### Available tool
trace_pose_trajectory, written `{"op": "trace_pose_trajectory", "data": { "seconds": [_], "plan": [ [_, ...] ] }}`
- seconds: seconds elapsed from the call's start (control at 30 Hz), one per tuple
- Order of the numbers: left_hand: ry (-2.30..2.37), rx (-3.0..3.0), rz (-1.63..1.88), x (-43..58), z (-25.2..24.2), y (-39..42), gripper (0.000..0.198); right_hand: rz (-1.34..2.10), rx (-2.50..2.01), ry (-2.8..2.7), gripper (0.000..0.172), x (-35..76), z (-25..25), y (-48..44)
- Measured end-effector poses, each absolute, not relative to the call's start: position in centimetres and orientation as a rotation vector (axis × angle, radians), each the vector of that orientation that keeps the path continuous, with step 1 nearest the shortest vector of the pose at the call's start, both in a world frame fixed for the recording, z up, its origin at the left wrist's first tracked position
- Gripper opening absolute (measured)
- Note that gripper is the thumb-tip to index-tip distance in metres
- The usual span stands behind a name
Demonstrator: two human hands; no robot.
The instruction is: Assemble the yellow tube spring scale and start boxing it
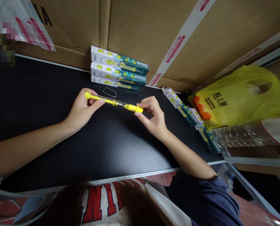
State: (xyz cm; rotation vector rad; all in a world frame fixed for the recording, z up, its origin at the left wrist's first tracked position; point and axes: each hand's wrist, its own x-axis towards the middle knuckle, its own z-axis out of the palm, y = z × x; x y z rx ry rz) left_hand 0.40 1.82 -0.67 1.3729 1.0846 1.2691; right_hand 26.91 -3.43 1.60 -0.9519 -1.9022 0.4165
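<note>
A yellow and clear tube-shaped spring scale [114, 102] is held level just above the black table [48, 94]. My left hand [82, 108] pinches its left yellow end. My right hand [153, 114] pinches its right yellow end. A thin metal wire hook [110, 92] lies on the table just behind the scale. Three white and teal boxes [118, 69] printed with the same scale are stacked behind it against the cardboard.
Large cardboard cartons [142, 28] with taped seams wall off the back. More of the same boxes [191, 117] lie in a row at the right. A yellow plastic bag [239, 94] and clear plastic wrap [239, 135] sit at the right edge.
</note>
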Motion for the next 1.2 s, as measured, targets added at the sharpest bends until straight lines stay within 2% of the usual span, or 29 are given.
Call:
{"op": "trace_pose_trajectory", "data": {
  "seconds": [0.13, 0.6, 1.2],
  "plan": [
    [1.081, 1.358, 1.285, 0.47, -0.73, 1.78, 0.027, 0.403, -0.917, -1.924, 0.012, 26.70, 1.42, -3.49],
    [1.079, 1.350, 1.280, 0.35, -0.86, 1.79, 0.031, 0.380, -1.076, -2.000, 0.015, 26.44, 1.37, -4.02],
    [1.106, 1.383, 1.336, 0.47, -0.73, 1.45, 0.033, 0.460, -1.040, -1.853, 0.018, 26.53, 1.87, -3.73]
  ]
}}
